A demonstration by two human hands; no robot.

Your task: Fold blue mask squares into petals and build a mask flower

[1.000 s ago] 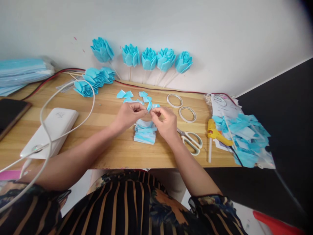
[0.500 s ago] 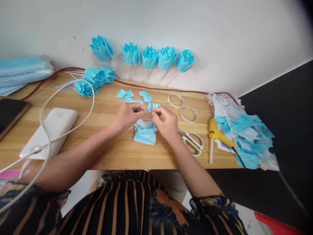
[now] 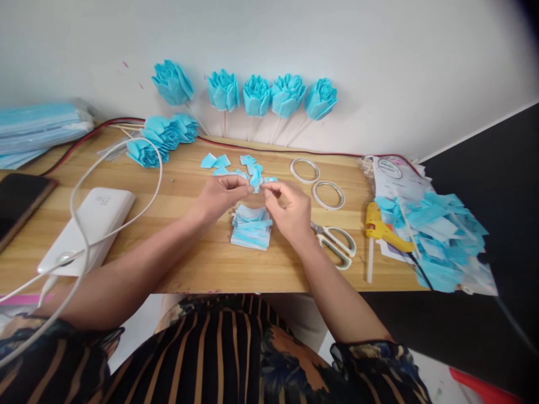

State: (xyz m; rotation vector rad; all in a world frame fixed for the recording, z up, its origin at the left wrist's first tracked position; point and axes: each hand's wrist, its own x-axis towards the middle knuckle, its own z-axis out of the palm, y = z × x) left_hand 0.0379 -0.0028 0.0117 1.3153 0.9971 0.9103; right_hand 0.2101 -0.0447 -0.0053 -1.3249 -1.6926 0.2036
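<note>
My left hand (image 3: 219,196) and my right hand (image 3: 288,210) meet above the wooden desk (image 3: 202,258), fingertips pinched together on a small folded blue paper piece (image 3: 256,180). Just below them lies a stack of blue and white paper squares (image 3: 251,227). Several folded blue pieces (image 3: 215,162) lie scattered on the desk behind the hands. Both hands are closed in a pinch on the same piece.
Blue paper flowers (image 3: 256,94) on sticks lean against the wall, more flowers (image 3: 162,137) lie at the left. Two tape rings (image 3: 328,194), scissors (image 3: 337,242), a yellow glue gun (image 3: 385,233) and a bag of blue scraps (image 3: 438,241) sit right. A white power bank (image 3: 90,224) with cable and a phone (image 3: 19,205) are left.
The hands stay pinched on the blue piece, fingers shifting slightly as they work it. The view has drifted a little, so everything sits slightly further right.
</note>
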